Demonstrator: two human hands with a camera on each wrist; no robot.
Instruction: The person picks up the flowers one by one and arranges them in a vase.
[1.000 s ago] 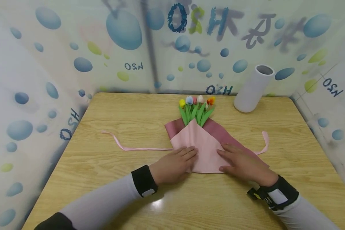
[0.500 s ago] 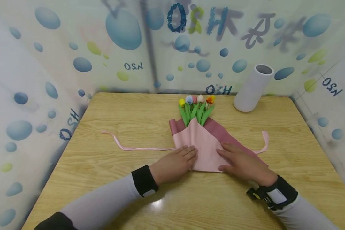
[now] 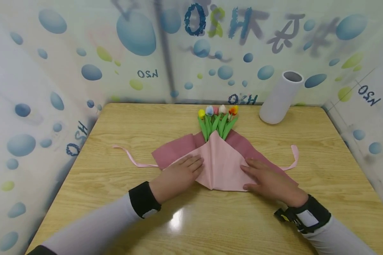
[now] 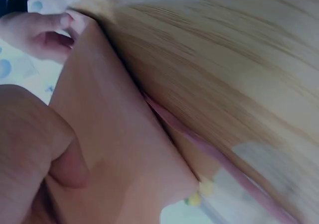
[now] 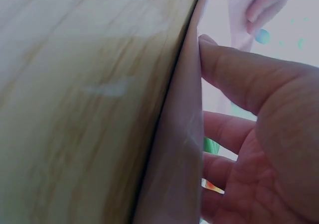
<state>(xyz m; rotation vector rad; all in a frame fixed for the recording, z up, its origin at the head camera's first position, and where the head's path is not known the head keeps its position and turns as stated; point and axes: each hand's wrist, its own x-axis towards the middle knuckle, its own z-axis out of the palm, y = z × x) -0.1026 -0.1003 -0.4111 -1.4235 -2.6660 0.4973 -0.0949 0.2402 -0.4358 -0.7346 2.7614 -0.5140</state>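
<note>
Head view has our tulips lying near the middle of the table, their blooms toward the far edge. Their stems are hidden beneath the wrapping paper, whose pale pink side covers them and whose dusky rose side shows on the left and right. Our left hand lies across the left part of the paper, fingers straight and together; we judge that it flattens the sheet there. How its thumb lies, we cannot tell for sure. Our right hand rests on the right part near the lower corner, fingers spread and thumb apart, pinching nothing that we can see, probably to keep the sheet from sliding.

A pink ribbon seems to pass under the paper, its ends lying out left and right, perhaps so that both are within reach; its middle is hidden. On the far right stands a white vase, well apart from both hands, so we see it blocking neither. A patterned backdrop rises behind the table.
</note>
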